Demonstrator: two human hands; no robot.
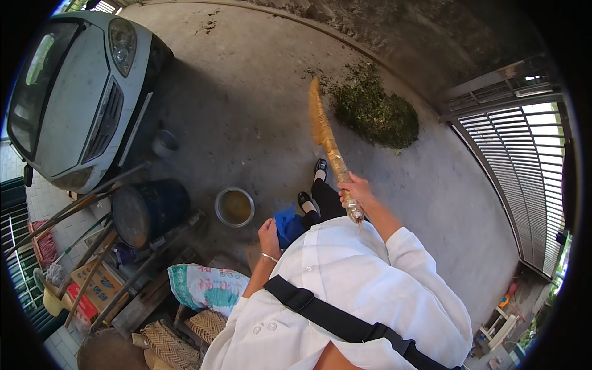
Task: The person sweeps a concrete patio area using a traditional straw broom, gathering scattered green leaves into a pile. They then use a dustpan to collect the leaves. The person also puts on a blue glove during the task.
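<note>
My right hand point(356, 188) fingers are wrapped tight round the broom point(327, 139) handle, bristles out ahead near the green leaf pile point(373, 111); left hand point(269, 237) pinches blue cloth point(288, 225); sweep low, short strokes.

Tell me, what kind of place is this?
Probably a home's concrete driveway or carport: a parked white car, a slatted metal gate, and a pile of green leaves by the broom.
</note>
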